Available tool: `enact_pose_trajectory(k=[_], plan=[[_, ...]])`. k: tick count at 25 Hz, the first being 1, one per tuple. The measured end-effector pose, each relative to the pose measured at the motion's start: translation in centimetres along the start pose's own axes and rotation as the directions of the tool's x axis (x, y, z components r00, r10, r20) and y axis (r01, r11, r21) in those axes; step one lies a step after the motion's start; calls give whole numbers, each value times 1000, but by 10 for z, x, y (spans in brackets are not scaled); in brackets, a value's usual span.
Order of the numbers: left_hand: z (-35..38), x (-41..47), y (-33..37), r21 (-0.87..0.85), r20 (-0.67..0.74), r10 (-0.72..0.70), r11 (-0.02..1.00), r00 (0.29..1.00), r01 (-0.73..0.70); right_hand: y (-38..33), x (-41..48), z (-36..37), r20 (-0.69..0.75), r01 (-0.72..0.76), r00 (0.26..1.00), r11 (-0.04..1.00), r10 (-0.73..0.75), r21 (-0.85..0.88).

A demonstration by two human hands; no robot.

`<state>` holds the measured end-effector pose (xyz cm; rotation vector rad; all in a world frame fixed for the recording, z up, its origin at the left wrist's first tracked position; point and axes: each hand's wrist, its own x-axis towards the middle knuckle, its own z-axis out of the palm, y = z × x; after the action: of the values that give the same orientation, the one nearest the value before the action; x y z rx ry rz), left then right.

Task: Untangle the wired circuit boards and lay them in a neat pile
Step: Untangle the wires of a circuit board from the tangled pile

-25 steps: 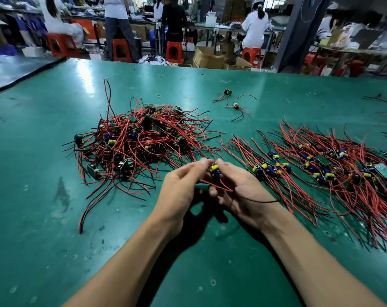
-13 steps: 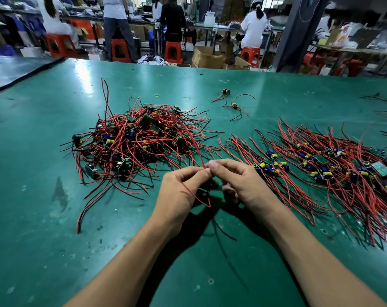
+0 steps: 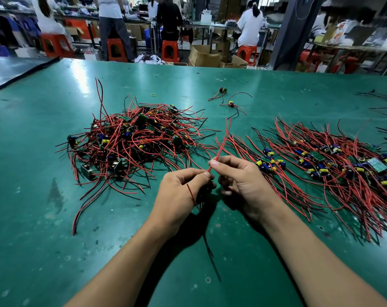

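Note:
A tangled heap of small circuit boards with red and black wires (image 3: 135,140) lies on the green table (image 3: 44,251), left of centre. A combed-out pile of wired boards (image 3: 334,165) spreads to the right. My left hand (image 3: 179,193) and my right hand (image 3: 243,180) meet just in front of both piles. Their fingertips pinch one board's wires: a red wire pair (image 3: 223,140) stands up from my right fingers, another red wire crosses my left hand, and black wires (image 3: 210,251) hang toward me. The board itself is hidden inside my hands.
Two stray wired boards (image 3: 223,90) (image 3: 231,104) and a yellow rubber band (image 3: 153,94) lie farther back. More black wires (image 3: 378,96) sit at the far right edge. Beyond the table, people sit on orange stools (image 3: 170,50) among cardboard boxes (image 3: 203,55).
The board with its yellow and blue parts showed between my fingers a second ago; now it is hidden. My hands have drawn its red wires straight, so they stand upward, and black wires trail down.

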<state>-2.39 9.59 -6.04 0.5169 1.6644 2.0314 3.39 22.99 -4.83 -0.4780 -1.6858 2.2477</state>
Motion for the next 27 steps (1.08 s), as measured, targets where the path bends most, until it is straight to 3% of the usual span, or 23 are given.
enact_pose_trajectory(k=[6,12,18,23,27], plan=[[-1,-1,1,54,-2,69,996,998,-69,4,-3,-1,125,43,992,996,-32,-81],[2,-5,4,114,33,73,991,997,-76,0,-3,-5,189,-32,981,996,47,-80],[2,-2,6,84,-66,0,996,998,5,7,-2,3,-48,113,991,975,-124,-193],[5,-6,9,113,-1,-23,993,1000,23,10,6,-5,-245,183,943,967,-223,-177],[4,-5,9,118,-3,-14,993,1000,14,12,10,-9,-312,246,896,937,-317,-247]])
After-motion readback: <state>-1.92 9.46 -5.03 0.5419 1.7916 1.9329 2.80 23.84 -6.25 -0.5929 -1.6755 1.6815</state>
